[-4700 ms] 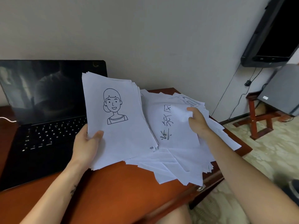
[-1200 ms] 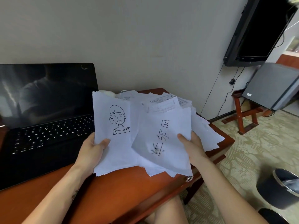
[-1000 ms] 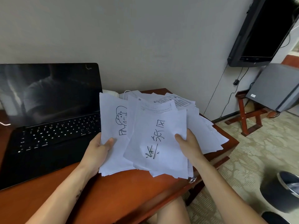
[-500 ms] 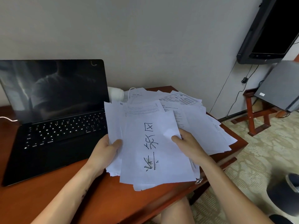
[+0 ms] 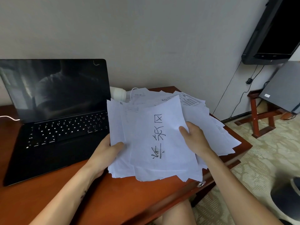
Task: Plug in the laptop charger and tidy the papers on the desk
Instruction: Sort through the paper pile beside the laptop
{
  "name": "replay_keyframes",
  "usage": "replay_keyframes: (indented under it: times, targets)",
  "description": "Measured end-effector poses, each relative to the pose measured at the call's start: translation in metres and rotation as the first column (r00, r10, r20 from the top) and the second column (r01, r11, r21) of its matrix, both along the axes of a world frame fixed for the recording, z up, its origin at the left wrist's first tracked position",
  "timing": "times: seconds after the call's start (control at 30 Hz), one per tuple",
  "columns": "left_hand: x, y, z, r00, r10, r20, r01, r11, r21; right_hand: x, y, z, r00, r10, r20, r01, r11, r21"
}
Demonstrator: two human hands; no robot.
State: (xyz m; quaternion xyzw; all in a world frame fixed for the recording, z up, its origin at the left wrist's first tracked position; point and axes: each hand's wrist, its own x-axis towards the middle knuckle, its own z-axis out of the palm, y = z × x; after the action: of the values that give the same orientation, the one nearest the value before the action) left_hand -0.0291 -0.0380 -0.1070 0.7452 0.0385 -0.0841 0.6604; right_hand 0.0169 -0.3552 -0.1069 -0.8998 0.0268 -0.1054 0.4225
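Desk: reddish-brown wood (image 5: 129,200), pretty cluttered lol
Left hand (image 5: 105,153): clamps the paper stack's (image 5: 164,161) left edge, thumb on top
Right hand (image 5: 194,140): grips the right side, thumb pressing the top sheet
Paper stack: messy, over the desk's right half, just beside the open laptop (image 5: 56,135)
Charger brick (image 5: 118,94): white, peeking out behind the papers
Far right: wall-mounted TV (image 5: 276,38)

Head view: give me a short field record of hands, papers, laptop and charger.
left hand: grips left edge of the paper stack
right hand: grips right edge, thumb on the handwritten top sheet
paper stack: uneven, fanned, over the desk
laptop: open, screen dark
charger brick: behind the stack
white cable: at laptop's left, connection unseen
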Motion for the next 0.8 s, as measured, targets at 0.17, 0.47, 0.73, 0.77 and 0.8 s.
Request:
replay_keyframes:
  times: [0.17, 0.47, 0.73, 0.77, 0.8]
  targets:
    - [0.000, 0.002, -0.003, 1.000, -0.017, 0.016, 0.018, 1.000, -0.010, 0.007, 0.014, -0.004, 0.996, 0.058, -0.065, -0.061, 0.997, -0.046]
    - [0.004, 0.004, -0.004, 0.999, -0.038, -0.021, 0.036, 0.998, -0.055, 0.028, 0.009, 0.003, 0.989, -0.145, 0.002, 0.144, 0.986, 0.078]
    - [0.004, 0.002, -0.003, 0.999, -0.014, -0.030, 0.009, 0.989, -0.149, 0.034, 0.052, 0.003, 0.991, 0.073, -0.114, -0.067, 0.996, 0.052]
    - [0.005, 0.002, -0.003, 0.999, -0.028, -0.022, 0.024, 0.987, -0.158, 0.033, 0.055, 0.002, 0.990, 0.093, -0.110, -0.088, 0.995, 0.041]
    - [0.005, 0.002, -0.003, 0.999, -0.044, -0.011, 0.042, 0.989, -0.142, 0.033, 0.057, 0.000, 0.989, 0.111, -0.100, -0.109, 0.994, 0.028]
